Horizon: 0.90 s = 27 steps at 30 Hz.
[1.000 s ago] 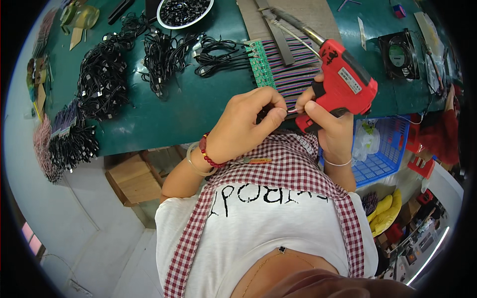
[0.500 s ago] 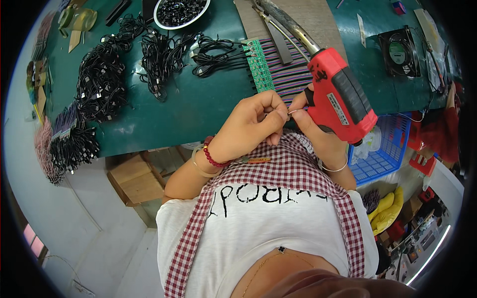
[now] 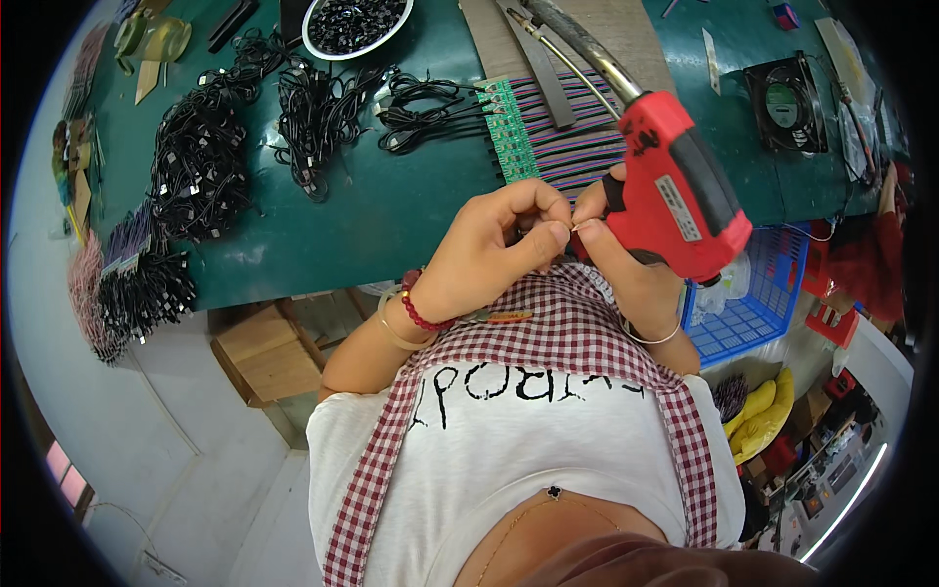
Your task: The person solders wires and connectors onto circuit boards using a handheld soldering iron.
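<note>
My right hand (image 3: 641, 286) is closed around the handle of a red and black soldering gun (image 3: 682, 191), whose metal barrel points up and left over the table. Thumb and finger of that same hand also pinch toward my left hand (image 3: 489, 245). My left fingertips are pinched together, and a thin pale wire end (image 3: 575, 228) shows between the two hands; the rest of it is hidden by fingers. Just beyond them lies a row of small green circuit boards (image 3: 511, 137), with striped coloured wires (image 3: 567, 168) running off to the right and black cables to the left.
A grey metal bar (image 3: 550, 88) rests across the coloured wires. Black cable bundles (image 3: 201, 161) cover the table's left side, near a white bowl (image 3: 311, 41) of small black parts. A black fan (image 3: 785, 103) sits at right; below the edge stands a blue basket (image 3: 748, 328).
The soldering gun has shifted slightly right and down along with my right hand. The fingertips of my two hands remain close together, and my left hand has barely moved.
</note>
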Each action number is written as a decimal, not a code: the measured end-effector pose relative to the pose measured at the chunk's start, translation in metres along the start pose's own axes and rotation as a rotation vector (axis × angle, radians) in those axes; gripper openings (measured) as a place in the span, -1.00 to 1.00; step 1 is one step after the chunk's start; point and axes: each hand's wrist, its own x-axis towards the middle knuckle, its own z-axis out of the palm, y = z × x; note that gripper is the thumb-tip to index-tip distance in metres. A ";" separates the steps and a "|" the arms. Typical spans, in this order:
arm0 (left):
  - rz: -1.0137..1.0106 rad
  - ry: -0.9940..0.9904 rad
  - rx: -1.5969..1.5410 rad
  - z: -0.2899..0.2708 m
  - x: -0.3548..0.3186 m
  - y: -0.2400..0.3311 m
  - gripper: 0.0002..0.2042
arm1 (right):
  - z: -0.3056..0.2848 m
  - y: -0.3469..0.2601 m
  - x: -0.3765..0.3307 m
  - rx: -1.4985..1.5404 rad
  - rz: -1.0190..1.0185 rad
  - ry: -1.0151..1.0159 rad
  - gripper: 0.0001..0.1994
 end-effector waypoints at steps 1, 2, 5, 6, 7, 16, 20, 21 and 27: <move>0.166 0.043 0.275 -0.003 0.001 -0.002 -0.93 | 0.000 0.000 0.001 -0.001 -0.001 -0.001 -0.55; 0.331 0.087 0.549 -0.005 0.002 -0.003 -0.94 | 0.001 0.000 0.002 -0.113 0.003 -0.003 -0.55; 0.486 0.155 0.768 -0.002 0.003 0.004 -0.95 | 0.006 0.000 0.003 -0.201 0.016 0.061 -0.73; 0.486 0.155 0.768 -0.002 0.003 0.006 -0.95 | 0.007 0.000 0.003 -0.177 0.025 0.130 -0.90; 0.526 0.206 0.828 -0.002 0.003 0.007 -0.93 | 0.007 -0.001 0.005 -0.177 0.025 0.130 -0.90; 0.646 0.298 0.982 0.000 0.006 0.000 -0.87 | 0.009 -0.001 0.011 0.051 0.152 0.133 -0.88; 0.720 0.270 1.045 -0.006 0.009 0.001 -0.85 | 0.006 0.005 0.012 0.062 0.137 0.105 -0.89; 0.719 0.271 1.044 -0.006 0.010 0.000 -0.85 | 0.006 0.006 0.012 0.011 0.126 0.091 -0.89; 0.699 0.340 1.118 -0.013 0.018 0.006 -0.88 | 0.006 0.007 0.016 0.022 0.139 0.179 -0.86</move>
